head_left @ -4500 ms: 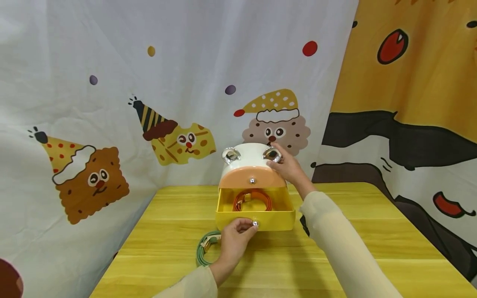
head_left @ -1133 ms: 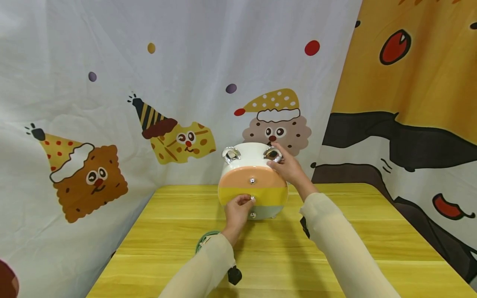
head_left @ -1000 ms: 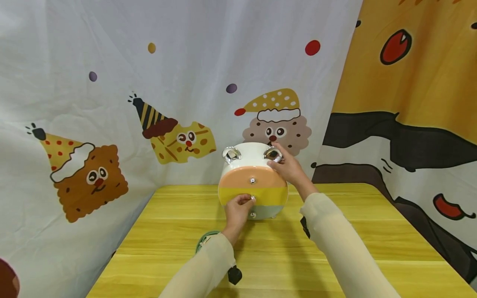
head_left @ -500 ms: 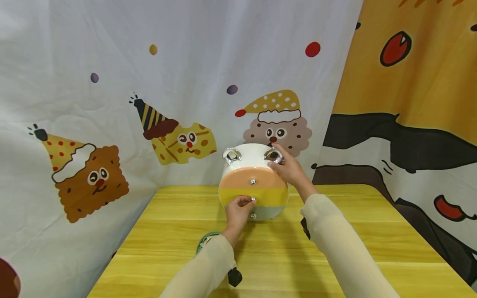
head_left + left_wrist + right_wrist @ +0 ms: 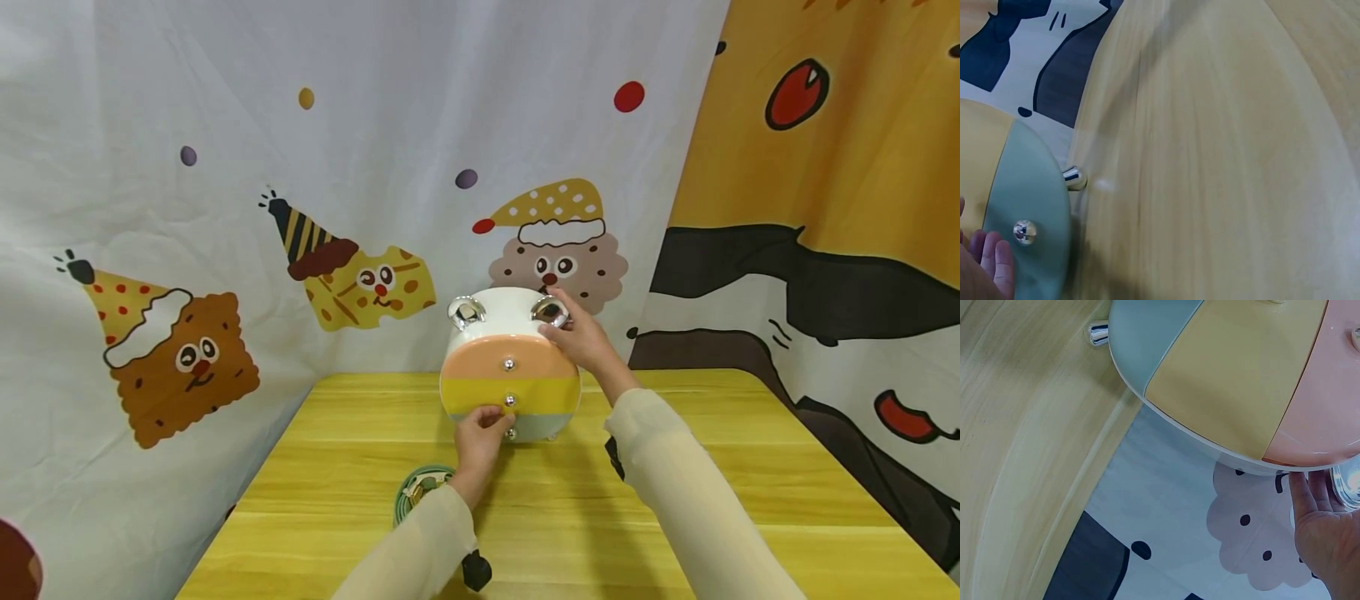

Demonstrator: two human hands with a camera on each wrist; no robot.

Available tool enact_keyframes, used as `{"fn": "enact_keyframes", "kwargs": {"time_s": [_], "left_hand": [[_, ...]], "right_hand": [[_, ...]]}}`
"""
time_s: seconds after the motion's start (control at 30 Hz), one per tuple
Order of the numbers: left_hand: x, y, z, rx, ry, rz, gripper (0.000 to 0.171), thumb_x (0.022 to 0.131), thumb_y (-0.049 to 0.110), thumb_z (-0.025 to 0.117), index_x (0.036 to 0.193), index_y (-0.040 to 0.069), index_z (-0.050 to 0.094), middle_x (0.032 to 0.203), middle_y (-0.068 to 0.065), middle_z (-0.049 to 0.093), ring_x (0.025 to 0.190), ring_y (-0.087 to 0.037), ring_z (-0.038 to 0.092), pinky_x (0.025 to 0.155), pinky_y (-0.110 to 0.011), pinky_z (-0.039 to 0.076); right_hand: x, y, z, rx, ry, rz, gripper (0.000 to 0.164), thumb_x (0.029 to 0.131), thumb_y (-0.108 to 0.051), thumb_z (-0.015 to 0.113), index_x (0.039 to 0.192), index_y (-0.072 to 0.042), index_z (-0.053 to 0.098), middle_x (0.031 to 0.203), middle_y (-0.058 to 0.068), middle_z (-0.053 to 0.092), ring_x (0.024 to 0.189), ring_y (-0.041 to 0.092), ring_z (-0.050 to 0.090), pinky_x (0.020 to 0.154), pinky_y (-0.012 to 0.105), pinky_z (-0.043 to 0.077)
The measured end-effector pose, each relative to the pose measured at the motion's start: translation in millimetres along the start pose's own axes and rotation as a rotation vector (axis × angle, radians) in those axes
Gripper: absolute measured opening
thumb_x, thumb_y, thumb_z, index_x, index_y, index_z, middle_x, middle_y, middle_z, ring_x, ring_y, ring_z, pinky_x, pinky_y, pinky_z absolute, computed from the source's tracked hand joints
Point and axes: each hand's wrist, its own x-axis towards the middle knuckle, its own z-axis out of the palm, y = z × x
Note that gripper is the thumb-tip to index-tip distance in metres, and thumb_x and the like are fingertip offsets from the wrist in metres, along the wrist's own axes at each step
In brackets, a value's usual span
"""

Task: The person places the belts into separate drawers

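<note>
A small rounded drawer box point(image 5: 480, 354) stands on the table, white on top, with peach, yellow and green drawer fronts all closed flush. My left hand point(image 5: 480, 446) is in front of the green bottom drawer, below the middle knob point(image 5: 510, 401). In the left wrist view its fingertips point(image 5: 1004, 265) lie beside the bottom knob point(image 5: 1025, 232), apart from it. My right hand point(image 5: 588, 342) holds the box at its right silver ear point(image 5: 550, 311); the right wrist view shows its fingers point(image 5: 1304, 497) reaching behind the rim. A coiled green belt point(image 5: 405, 492) lies near my left sleeve, partly covered by it.
The wooden table point(image 5: 712, 475) reaches back to a cartoon-printed curtain point(image 5: 390, 167) close behind the box. A second silver ear point(image 5: 467, 312) sticks up at the box's left. A silver foot point(image 5: 1098, 332) supports the box in the right wrist view.
The yellow drawer, pulled out earlier with an orange coiled belt inside, has been pushed in. My left hand has since let go of its knob and moved down. My right hand has stayed put.
</note>
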Motion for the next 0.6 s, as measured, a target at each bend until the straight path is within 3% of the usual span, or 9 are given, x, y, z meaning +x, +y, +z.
{"fn": "enact_keyframes", "kwargs": {"time_s": [0.6], "left_hand": [[-6.7, -22.0, 6.5, -0.001, 0.045, -0.043, 0.015, 0.078, 0.003, 0.082, 0.089, 0.000, 0.074, 0.085, -0.005, 0.069, 0.079, -0.016, 0.061, 0.067, -0.025, 0.051]], "right_hand": [[0.4, 0.3, 0.6, -0.003, 0.004, 0.004, 0.069, 0.098, -0.025, 0.064, 0.156, -0.036, 0.027, 0.145, 0.020, 0.046, 0.117, 0.036, 0.055, 0.092, 0.051, 0.050]]}}
